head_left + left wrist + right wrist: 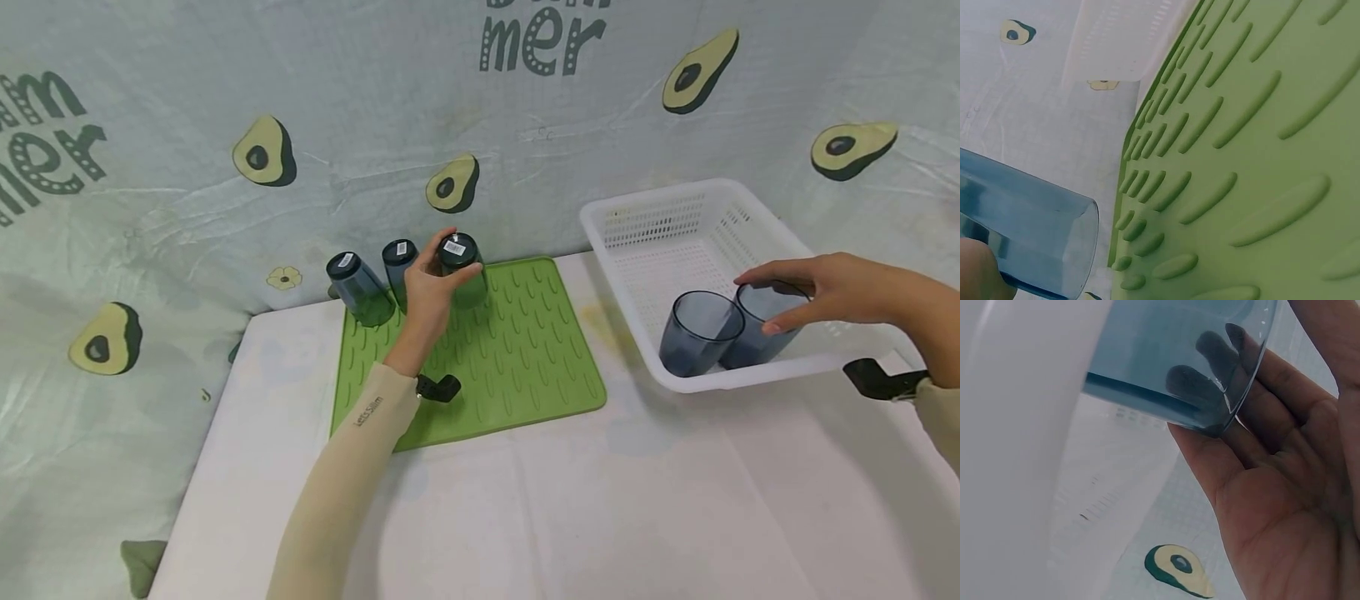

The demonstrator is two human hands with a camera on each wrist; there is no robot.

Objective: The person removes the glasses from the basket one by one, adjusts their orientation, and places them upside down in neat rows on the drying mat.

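My left hand [427,300] grips a blue-tinted drinking glass [471,290] upside down over the back of a green ribbed drying mat [517,358]. In the left wrist view that glass [1035,225] has its rim close to the mat, with the thumb against its side. Two more upturned glasses stand left of the hand, one tilted-looking glass [363,292] and another glass [395,265] partly behind the fingers. On the right, my right hand [832,287] holds a glass [750,329] by its rim inside a white basket [611,267]; the fingers show through its wall [1141,356].
Another upright glass [693,337] stands in the basket against the one in my right hand. A white cloth [600,500] covers the table, and an avocado-print sheet [360,108] hangs behind and at the left. The basket stands right of the mat.
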